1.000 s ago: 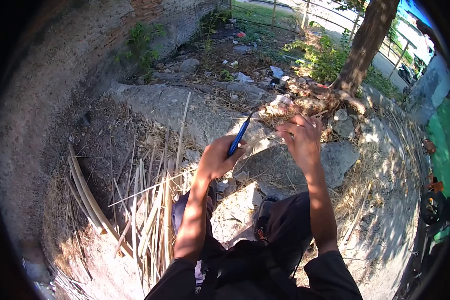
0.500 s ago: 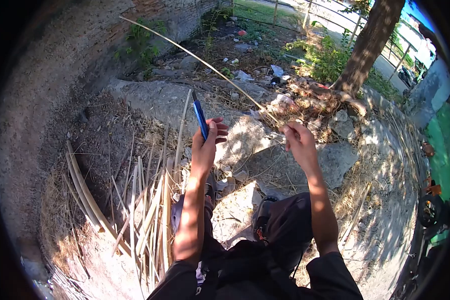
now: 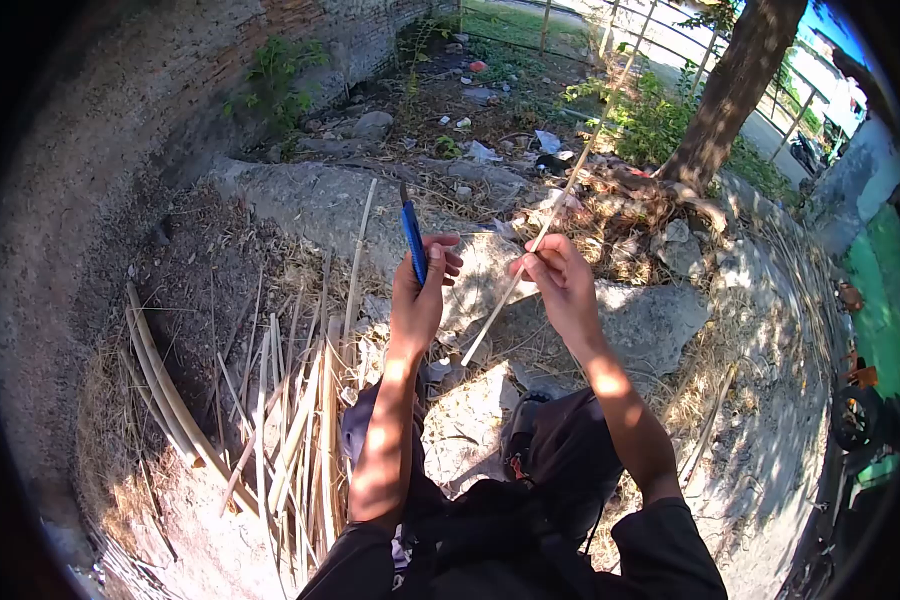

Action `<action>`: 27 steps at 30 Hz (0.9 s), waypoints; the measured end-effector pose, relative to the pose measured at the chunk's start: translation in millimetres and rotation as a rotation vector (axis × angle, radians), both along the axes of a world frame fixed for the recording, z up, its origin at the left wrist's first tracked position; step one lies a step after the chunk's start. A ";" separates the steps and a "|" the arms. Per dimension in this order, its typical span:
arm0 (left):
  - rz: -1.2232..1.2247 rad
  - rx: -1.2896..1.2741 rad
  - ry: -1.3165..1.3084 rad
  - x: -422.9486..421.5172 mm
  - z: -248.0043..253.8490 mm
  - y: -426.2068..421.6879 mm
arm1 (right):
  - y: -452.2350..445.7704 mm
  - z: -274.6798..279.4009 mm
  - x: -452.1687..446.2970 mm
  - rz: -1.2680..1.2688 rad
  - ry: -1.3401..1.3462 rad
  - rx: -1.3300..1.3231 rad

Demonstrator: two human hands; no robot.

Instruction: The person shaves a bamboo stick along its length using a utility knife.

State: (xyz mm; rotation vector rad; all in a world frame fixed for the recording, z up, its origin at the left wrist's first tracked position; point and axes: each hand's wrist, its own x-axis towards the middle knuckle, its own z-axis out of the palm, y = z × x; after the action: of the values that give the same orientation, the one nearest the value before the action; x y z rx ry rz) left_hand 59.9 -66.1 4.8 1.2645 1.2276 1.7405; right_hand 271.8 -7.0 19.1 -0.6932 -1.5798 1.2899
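My left hand is closed around a blue utility knife, its dark blade pointing up and away from me. Between the thumb and fingertips of my right hand I pinch a long, thin, pale strip, probably bamboo. The strip slants up to the far right, and its near end sticks out below my fingers, between the two hands. Knife and strip are apart. Beside my left forearm lies a bundle of similar split strips on the ground.
A rough wall rises on the left. Ahead lie a stone ledge, scattered litter and dry grass. A tree trunk stands at the upper right, with a flat rock near my right hand. Curved poles lie at the left.
The strip has swung from pointing up-left to pointing up-right, and its near end now extends below my right hand. That hand has moved left; the knife has shifted slightly right.
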 end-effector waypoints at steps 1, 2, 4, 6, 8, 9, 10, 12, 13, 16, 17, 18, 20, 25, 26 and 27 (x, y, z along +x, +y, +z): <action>-0.009 0.001 0.000 -0.7 -0.7 -0.7 | 3.2 -2.7 1.1 -0.079 -0.011 0.054; -0.024 -0.042 0.024 -0.7 -1.5 -1.9 | 6.4 -4.8 3.5 -0.080 0.002 0.006; -0.114 -0.136 0.000 3.0 0.4 -4.9 | 5.8 0.6 6.1 -0.078 -0.007 -0.059; -0.244 -0.221 0.017 8.8 5.8 -11.3 | 6.1 2.8 6.1 -0.078 -0.012 -0.146; -0.389 -0.352 -0.020 12.3 16.5 -19.5 | 8.9 -0.5 5.7 -0.101 -0.027 -0.138; -0.390 -0.350 -0.021 12.9 12.7 -17.5 | 10.3 -1.4 5.0 -0.119 -0.041 -0.132; -0.345 -0.297 0.114 12.5 4.2 -13.6 | 11.2 -2.4 3.7 -0.119 -0.041 -0.131; -0.210 -0.176 0.236 15.3 -3.4 -9.6 | 12.2 -3.3 1.3 -0.145 -0.049 0.039; -0.207 -0.176 0.236 13.2 -2.3 -10.5 | 13.9 -1.4 3.6 -0.142 -0.049 0.040; -0.113 -0.241 0.393 -0.7 5.0 -14.4 | 17.4 19.6 20.4 -0.667 -0.449 0.741; -0.110 -0.240 0.393 -4.9 8.9 -16.2 | 19.3 31.8 28.0 -0.772 -0.483 0.797; -0.095 -0.259 0.462 -7.6 19.1 -21.3 | 22.8 41.8 36.8 -0.876 -0.517 0.852; -0.083 -0.277 0.532 -17.2 20.4 -24.4 | 33.9 56.2 57.8 -0.883 -0.627 0.928; -0.270 -0.252 0.406 -40.1 5.0 -24.9 | 45.3 49.5 99.5 -0.808 -0.882 0.998; -0.297 -0.244 0.350 -41.5 3.1 -25.3 | 44.3 48.9 105.0 -0.696 -0.874 0.907; -0.297 -0.245 0.350 -43.5 3.2 -25.4 | 41.7 50.7 107.6 -0.584 -0.864 0.815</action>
State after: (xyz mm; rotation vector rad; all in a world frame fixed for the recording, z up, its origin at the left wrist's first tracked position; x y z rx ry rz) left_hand 16.4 -91.5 8.0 1.5514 1.3185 1.1533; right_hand 379.3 34.7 69.8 -1.1079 -2.1146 -0.1820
